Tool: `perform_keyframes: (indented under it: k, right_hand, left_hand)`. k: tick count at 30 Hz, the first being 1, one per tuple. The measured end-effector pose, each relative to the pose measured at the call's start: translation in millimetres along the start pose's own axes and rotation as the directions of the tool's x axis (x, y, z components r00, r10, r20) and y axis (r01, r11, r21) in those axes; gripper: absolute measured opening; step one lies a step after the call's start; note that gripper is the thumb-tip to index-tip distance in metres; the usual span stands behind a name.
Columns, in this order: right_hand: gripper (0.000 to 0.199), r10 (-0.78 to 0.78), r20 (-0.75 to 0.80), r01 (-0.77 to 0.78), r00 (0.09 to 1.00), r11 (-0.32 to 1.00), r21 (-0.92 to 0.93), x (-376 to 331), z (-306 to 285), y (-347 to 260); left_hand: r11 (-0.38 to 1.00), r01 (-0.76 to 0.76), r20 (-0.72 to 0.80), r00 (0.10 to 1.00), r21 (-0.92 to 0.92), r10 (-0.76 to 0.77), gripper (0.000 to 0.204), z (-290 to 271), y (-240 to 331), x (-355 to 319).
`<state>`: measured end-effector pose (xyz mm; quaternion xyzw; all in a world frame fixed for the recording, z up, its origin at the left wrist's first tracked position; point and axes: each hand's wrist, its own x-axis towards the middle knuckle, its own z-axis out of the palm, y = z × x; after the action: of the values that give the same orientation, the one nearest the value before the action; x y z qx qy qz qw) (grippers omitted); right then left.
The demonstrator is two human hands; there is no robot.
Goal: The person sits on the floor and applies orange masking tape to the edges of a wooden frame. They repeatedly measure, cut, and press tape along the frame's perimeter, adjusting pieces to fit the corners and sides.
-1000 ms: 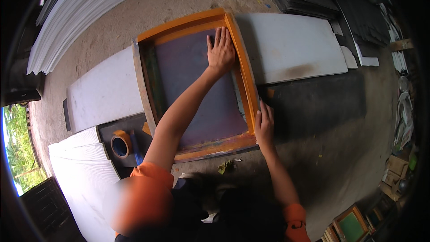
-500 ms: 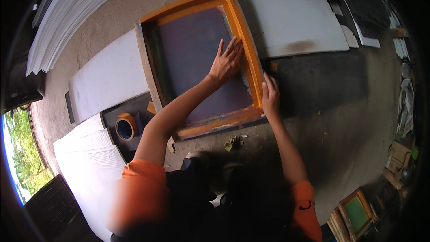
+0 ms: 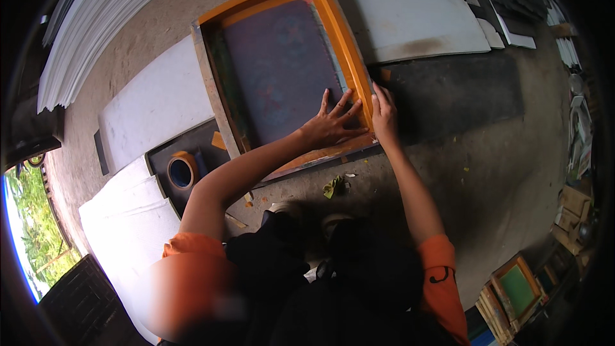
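Observation:
A wooden screen-printing frame point(image 3: 213, 83) lies in front of me, holding a dark purplish mesh point(image 3: 275, 57). Orange tape point(image 3: 336, 29) covers its far and right sides. Spread fingers of my left hand point(image 3: 333, 127) press on the inner right side near the lower right corner. This hand hides part of the mesh and the near bar. My right hand point(image 3: 385, 117) lies along the outer right side by the same corner, fingers stretched out against the edge. A roll of tape point(image 3: 182, 171) stands to the left of the frame.
White boards point(image 3: 416, 19) lie right and left of the frame, with a dark board point(image 3: 455, 93) at right. Stacked white sheets point(image 3: 106, 25) fill the far left. Smaller frames point(image 3: 516, 291) lean at the lower right. A crumpled yellow-green scrap point(image 3: 332, 186) lies near my feet.
My left hand has slid toward me along the frame's right side, down to the near corner, with its fingers wider apart. My right hand stays at the outer edge. The whole view has shifted slightly.

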<state>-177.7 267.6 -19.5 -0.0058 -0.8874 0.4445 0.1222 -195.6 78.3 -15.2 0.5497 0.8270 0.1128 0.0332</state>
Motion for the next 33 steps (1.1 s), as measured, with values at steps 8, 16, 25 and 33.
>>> perform_keyframes:
  k: [8,16,25,33]
  right_hand:
    - [0.03,-0.004,-0.008,0.003,1.0,0.999,-0.054,-1.3,-0.5,1.1]
    - [0.03,-0.055,-0.045,0.049,0.997,0.991,-0.121,-1.2,3.5,-2.4]
    - [0.028,-0.382,-0.067,0.336,0.922,0.872,-0.356,-4.9,6.5,-32.7]
    - [0.027,-0.575,0.171,0.596,0.8,0.728,-0.339,-6.2,12.5,-51.0]
  left_hand:
    - [0.986,-0.052,0.128,0.991,0.159,0.032,0.063,-9.0,-3.5,1.7]
    - [0.996,0.027,0.149,0.988,0.091,-0.04,0.051,-11.1,2.7,-14.4]
    - [0.909,0.386,0.116,0.907,0.16,-0.405,0.053,-33.4,12.3,-125.6]
    - [0.5,0.847,-0.249,0.453,-0.18,-0.856,0.016,-98.1,67.2,-286.0]
